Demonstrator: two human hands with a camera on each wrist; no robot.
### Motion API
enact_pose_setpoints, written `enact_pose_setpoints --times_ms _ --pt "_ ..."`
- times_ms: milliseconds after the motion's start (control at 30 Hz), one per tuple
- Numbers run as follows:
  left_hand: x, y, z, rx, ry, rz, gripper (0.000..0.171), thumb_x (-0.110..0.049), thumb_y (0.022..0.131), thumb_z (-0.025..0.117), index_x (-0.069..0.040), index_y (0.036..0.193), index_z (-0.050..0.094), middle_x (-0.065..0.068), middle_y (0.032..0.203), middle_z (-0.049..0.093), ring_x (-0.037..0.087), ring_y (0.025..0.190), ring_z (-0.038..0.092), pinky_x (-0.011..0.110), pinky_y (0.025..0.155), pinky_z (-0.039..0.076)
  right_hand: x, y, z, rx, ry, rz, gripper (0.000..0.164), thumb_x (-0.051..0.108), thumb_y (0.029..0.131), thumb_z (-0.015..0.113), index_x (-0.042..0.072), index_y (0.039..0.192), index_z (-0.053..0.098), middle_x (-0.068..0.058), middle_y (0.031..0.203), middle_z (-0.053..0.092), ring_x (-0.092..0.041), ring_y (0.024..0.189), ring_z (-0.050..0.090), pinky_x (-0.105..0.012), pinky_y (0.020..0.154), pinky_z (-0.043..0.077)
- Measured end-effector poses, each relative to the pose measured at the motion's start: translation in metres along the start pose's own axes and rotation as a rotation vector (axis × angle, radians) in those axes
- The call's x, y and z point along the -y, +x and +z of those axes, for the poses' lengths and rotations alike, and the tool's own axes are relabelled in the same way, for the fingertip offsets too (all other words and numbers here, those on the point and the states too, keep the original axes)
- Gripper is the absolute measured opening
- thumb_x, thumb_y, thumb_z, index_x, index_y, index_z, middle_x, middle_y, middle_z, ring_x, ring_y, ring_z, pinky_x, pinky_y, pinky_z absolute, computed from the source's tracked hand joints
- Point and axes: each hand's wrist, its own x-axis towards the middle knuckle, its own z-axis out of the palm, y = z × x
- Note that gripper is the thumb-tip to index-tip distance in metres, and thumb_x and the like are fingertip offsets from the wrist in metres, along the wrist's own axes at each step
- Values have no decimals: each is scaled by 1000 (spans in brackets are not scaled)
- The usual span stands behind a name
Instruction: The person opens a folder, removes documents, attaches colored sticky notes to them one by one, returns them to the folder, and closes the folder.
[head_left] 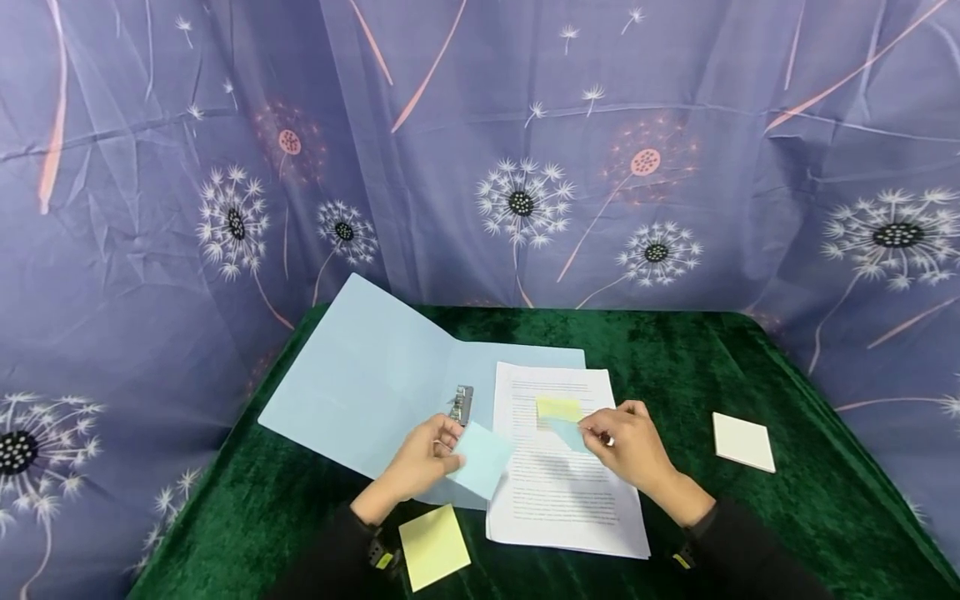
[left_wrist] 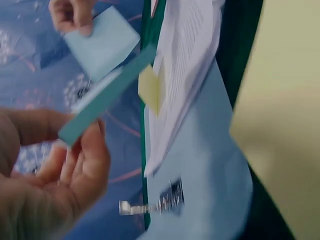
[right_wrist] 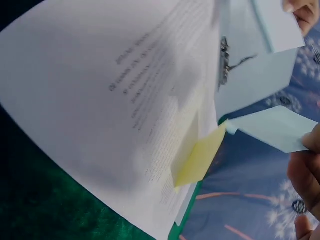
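Note:
My left hand [head_left: 417, 460] grips a light blue sticky note pad [head_left: 482, 467] by its left edge, thumb on top. The left wrist view shows the pad's thickness [left_wrist: 102, 100] edge-on. Between thumb and fingers, my right hand [head_left: 636, 446] pinches a single blue sticky note [right_wrist: 275, 126], raised over the printed sheets [head_left: 558, 508]. A yellow sticky note [head_left: 558, 407] is on the upper part of the top sheet, one part standing up from the paper in the right wrist view. In the head view the blue note overlaps its lower edge.
An open light blue folder [head_left: 375, 358] with a metal clip [head_left: 461, 403] lies under and left of the sheets. Nearer me is a yellow sticky note pad [head_left: 433, 548]. A whitish pad [head_left: 742, 442] lies at the right on the green cloth [head_left: 810, 500]. Patterned curtains hang behind.

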Motion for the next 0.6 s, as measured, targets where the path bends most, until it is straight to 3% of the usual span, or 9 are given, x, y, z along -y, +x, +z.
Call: enact_pose_setpoints --times_ms 100,300,400,500,600 --pt "3 -13 -14 88 -51 7 28 11 83 62 9 108 51 12 93 55 20 75 56 28 63 49 0 -2 6 26 -73 -112 14 -2 70 69 10 77 69 0 71 68 -9 59 59 -43 69 38" --pt "13 -48 -53 332 -178 -59 26 6 87 59 10 110 48 12 93 58 20 79 63 29 66 53 -5 -5 14 89 -201 -259 13 5 79 54 9 75 65 -2 69 66 -14 59 61 -47 73 39" --pt "20 -62 -76 438 -221 -76 26 5 89 58 12 111 48 13 93 58 21 80 64 28 67 51 -8 -6 16 95 -249 -292 28 7 90 41 7 74 64 -3 67 64 -15 55 58 -48 74 40" --pt "28 -72 -98 498 -239 -100 26 6 88 58 13 111 48 12 92 58 19 80 61 27 66 48 -11 -7 18 99 -276 -297 42 10 96 29 6 71 62 -4 65 62 -15 53 56 -48 74 40" --pt "36 -81 -117 530 -218 -139 25 5 88 57 12 110 48 7 87 53 12 73 53 27 60 41 -13 -9 19 116 -283 -292 38 9 94 32 6 70 62 -4 63 60 -15 51 54 -48 74 40"
